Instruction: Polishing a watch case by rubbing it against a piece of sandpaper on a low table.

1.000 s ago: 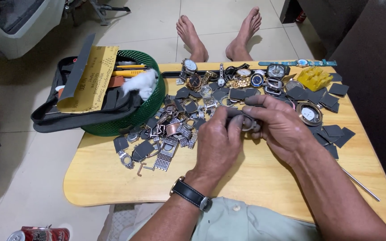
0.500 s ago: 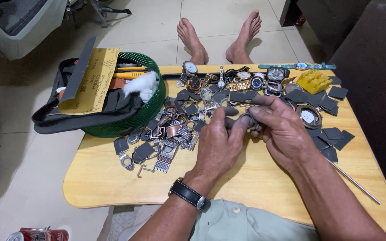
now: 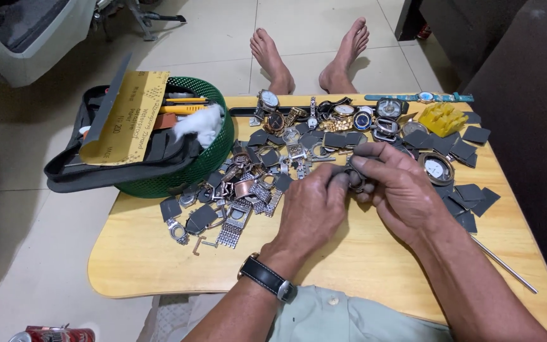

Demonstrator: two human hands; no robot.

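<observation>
My left hand (image 3: 311, 209) and my right hand (image 3: 397, 187) meet over the middle of a low wooden table (image 3: 159, 266). Both pinch one small dark watch part (image 3: 354, 178), which my fingers mostly hide. A black-strapped wristwatch (image 3: 268, 278) sits on my left wrist. Just left of my hands lies a heap of metal watch bands and links (image 3: 242, 196). Beyond my hands several watches and watch cases (image 3: 333, 117) lie in a row.
A green mesh basket (image 3: 207, 161) at the table's left holds a black bag, a yellow sandpaper sheet (image 3: 128, 123) and tools. Dark square pads (image 3: 470, 196) and a round watch face (image 3: 437, 168) lie right. A thin metal rod (image 3: 504, 265) lies near the right edge. Bare feet (image 3: 311, 57) rest beyond the table.
My hands stay together on the small part, with only slight shifts of the fingers. Nothing else on the table has moved.
</observation>
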